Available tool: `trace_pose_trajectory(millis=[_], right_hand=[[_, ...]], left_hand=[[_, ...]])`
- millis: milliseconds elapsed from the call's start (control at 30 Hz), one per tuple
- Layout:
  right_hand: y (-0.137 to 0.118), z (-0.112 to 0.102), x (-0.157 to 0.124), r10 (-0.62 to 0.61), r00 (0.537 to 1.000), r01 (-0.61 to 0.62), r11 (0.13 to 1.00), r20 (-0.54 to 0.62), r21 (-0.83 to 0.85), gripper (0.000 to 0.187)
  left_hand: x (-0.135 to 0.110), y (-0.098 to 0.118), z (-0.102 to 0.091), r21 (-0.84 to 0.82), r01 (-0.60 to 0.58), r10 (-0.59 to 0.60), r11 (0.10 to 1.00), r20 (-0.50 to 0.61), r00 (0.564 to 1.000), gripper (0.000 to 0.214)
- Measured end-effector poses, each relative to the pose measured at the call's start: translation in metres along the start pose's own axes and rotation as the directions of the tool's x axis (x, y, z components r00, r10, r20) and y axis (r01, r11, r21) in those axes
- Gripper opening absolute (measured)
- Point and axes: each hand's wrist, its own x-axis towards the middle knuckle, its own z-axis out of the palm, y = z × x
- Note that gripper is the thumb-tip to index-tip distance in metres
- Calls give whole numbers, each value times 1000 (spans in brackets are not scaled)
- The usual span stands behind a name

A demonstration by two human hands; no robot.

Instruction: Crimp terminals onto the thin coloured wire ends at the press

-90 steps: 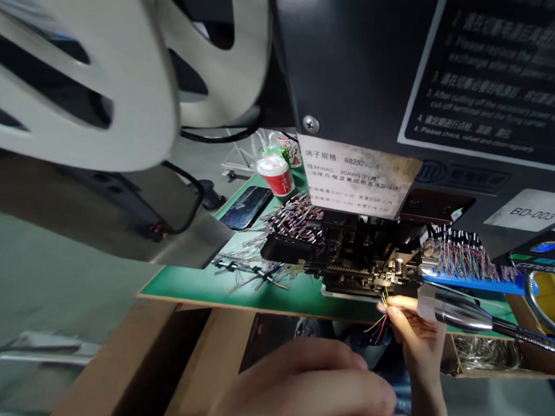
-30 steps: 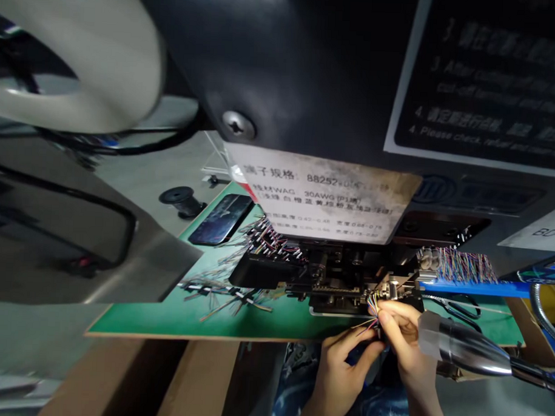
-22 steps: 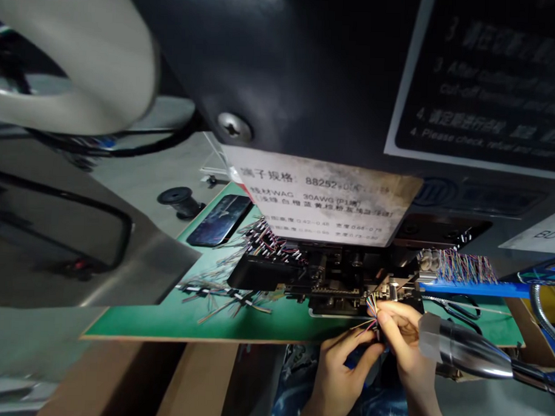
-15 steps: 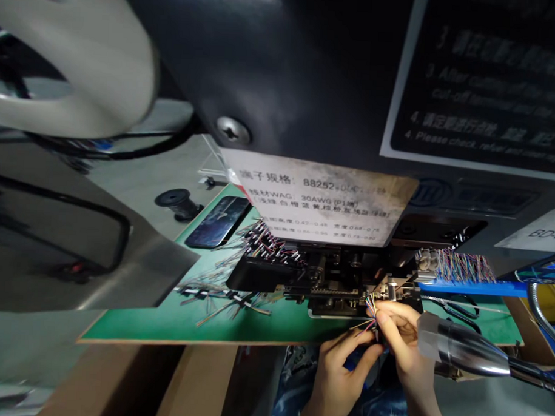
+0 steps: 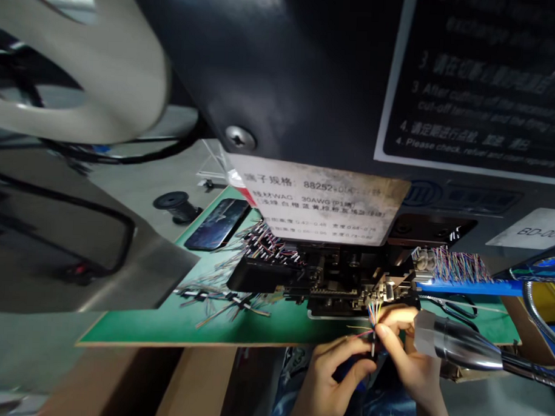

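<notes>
Between my two hands is a small bundle of thin coloured wires (image 5: 374, 313), its loose ends fanned upward in front of the crimping machine's metal parts (image 5: 386, 289). My right hand (image 5: 402, 343) pinches the bundle just below the fan with thumb and forefinger. From the left, my left hand (image 5: 340, 368) holds the bundle's lower part, where a short dark and white section shows between the fingertips. A yellow and a pink wire stick out sideways over the left fingers. Part of the left grip is hidden by the fingers themselves.
The machine's dark housing (image 5: 300, 81) looms overhead. A lamp head (image 5: 464, 345) stands close beside my right hand. On the green table (image 5: 132, 330) lie wire bundles (image 5: 229, 298), a phone (image 5: 220, 223) and scissors (image 5: 456, 306). More wires hang over a blue tray (image 5: 475, 288).
Both hands have drawn slightly down and away from the machine. The wire ends now stand fanned out more upright, and the left fingertips have shifted lower on the bundle.
</notes>
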Motion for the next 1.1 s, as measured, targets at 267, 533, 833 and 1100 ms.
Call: trace_pose_trajectory(millis=[267,533,833,1100], right_hand=[[10,4,-1,185,981,-182,982,-54,52,14],[6,4,1,214,974,-205,972,-78,117,18],[3,4,5,212,975,-204,973,-65,110,19],[3,16,3,223,954,-202,972,-200,122,27]], left_hand=[[0,-14,19,18,-21,22,1000,-64,998,15],[1,-9,18,41,-61,64,997,-86,994,14],[2,-15,24,102,-146,160,984,-138,977,16],[0,-22,34,222,-192,241,956,-218,946,25]])
